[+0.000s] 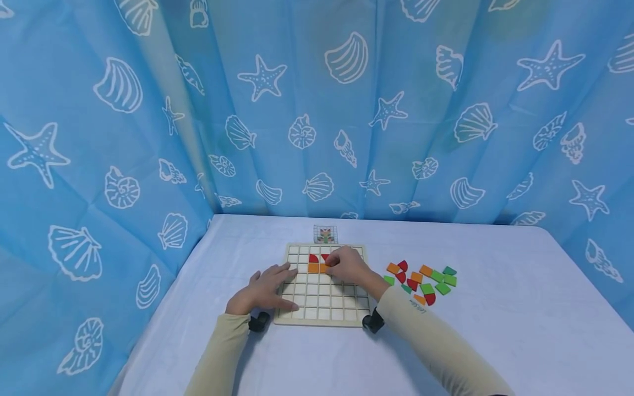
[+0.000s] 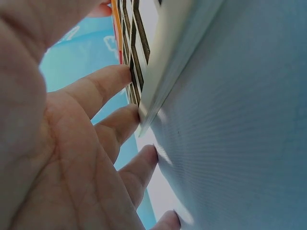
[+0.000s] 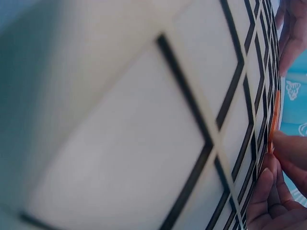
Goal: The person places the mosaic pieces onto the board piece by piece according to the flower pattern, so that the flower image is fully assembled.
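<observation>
A pale wooden grid board (image 1: 317,323) lies on the white-covered table. My left hand (image 1: 266,289) rests along its left edge with fingers spread; in the left wrist view, fingertips (image 2: 125,74) touch the rim. Within the grid sit a red quarter-round tile (image 1: 313,258) and, just below it, an orange square tile (image 1: 313,268). My right hand (image 1: 349,267) bends over the neighbouring cells, its thumb and finger pinching a second orange tile (image 1: 323,269), which they partly cover. Just above it shows another red tile (image 1: 324,257).
Right of the board, loose tiles lie scattered: orange squares (image 1: 426,270), light green squares (image 1: 443,288), red quarter-rounds (image 1: 430,299) and dark green pieces (image 1: 449,270). Behind the board is a small patterned card (image 1: 325,235). A blue shell-print curtain (image 1: 317,137) hangs behind the table.
</observation>
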A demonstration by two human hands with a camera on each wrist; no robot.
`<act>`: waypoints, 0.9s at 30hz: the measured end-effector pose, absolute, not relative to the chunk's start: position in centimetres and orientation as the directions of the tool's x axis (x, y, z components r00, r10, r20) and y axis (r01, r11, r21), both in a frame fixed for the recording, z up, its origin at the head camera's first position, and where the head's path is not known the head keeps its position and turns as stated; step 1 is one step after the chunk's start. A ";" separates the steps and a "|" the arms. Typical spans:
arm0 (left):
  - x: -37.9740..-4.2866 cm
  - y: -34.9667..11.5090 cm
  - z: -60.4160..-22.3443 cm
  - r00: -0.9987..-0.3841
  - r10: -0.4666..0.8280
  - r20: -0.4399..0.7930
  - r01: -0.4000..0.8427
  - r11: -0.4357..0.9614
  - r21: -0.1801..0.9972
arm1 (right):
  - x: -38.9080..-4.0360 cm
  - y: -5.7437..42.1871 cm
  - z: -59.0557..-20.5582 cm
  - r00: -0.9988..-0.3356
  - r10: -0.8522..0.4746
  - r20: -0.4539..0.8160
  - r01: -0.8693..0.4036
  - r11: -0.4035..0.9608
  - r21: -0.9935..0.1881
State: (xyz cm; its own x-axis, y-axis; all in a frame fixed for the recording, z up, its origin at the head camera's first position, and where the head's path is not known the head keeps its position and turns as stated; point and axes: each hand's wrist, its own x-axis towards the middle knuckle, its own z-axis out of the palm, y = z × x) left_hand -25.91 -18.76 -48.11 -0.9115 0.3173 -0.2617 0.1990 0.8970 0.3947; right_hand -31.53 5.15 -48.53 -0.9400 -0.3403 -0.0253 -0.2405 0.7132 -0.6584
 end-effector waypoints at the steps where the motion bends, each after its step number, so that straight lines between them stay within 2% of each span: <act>1: -25.9 -18.8 -48.1 -0.911 0.320 -0.260 0.202 0.896 0.395 | -31.6 5.3 -48.6 -0.939 -0.343 -0.027 -0.239 0.709 -0.663; 15: -25.9 -18.9 -48.0 -0.910 0.333 -0.248 0.219 0.893 0.393 | -31.6 6.2 -47.2 -0.941 -0.334 -0.052 -0.161 0.580 -0.799; 27: -25.8 -19.1 -48.1 -0.911 0.333 -0.242 0.217 0.888 0.405 | -32.1 8.0 -47.4 -0.944 -0.324 -0.062 -0.158 0.608 -0.778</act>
State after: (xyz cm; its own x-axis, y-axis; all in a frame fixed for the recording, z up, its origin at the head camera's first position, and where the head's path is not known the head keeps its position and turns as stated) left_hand -25.83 -19.05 -48.14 -0.9113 0.3329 -0.2424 0.2169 0.8883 0.4048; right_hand -32.10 7.97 -47.44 -0.9439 -0.3244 -0.0624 -0.1576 0.6081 -0.7781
